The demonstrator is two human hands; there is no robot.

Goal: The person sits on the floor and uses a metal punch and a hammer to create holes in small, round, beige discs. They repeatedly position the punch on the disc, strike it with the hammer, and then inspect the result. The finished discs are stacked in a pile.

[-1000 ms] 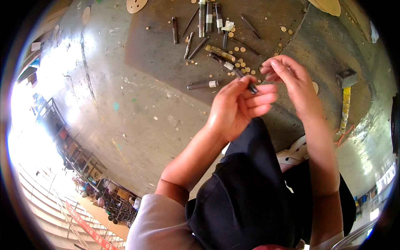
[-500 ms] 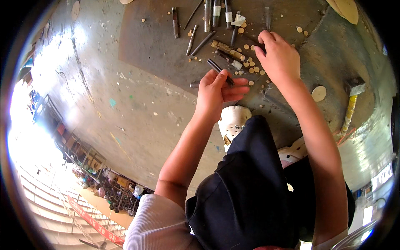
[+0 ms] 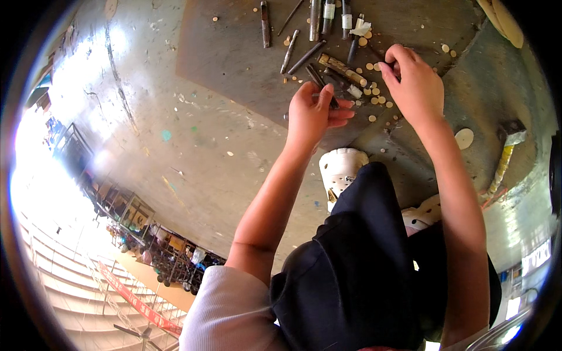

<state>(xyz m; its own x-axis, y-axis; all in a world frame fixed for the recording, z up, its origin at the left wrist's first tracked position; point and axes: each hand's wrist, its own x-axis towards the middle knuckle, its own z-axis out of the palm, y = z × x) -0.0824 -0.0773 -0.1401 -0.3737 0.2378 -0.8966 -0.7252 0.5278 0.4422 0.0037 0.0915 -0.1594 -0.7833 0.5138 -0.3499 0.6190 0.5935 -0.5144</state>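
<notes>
My left hand (image 3: 310,114) grips a dark, tube-like hollow punch (image 3: 314,76) between thumb and fingers, its other fingers stretched to the right. The small end of another rod (image 3: 285,116) shows beside its wrist side. Farther right, my right hand (image 3: 417,88) has thumb and forefinger pinched above the surface; a dark bit shows at the fingertips, too hidden to name. Between the hands lie a thick brassy tube (image 3: 342,69) and many small tan discs (image 3: 375,92). More punches (image 3: 315,20), some wrapped in white tape (image 3: 346,21), lie in a loose row beyond.
A hammer (image 3: 510,133) with a yellow-wrapped handle lies at the right. Near it is a larger tan disc (image 3: 464,138). White clogs (image 3: 343,167) stand close below my hands. Crowded racks (image 3: 175,263) line the far lower left.
The view has shifted, so the scene sits farther right. The upright blurred rod above my right fingertips no longer shows. My left hand still holds the hollow punch.
</notes>
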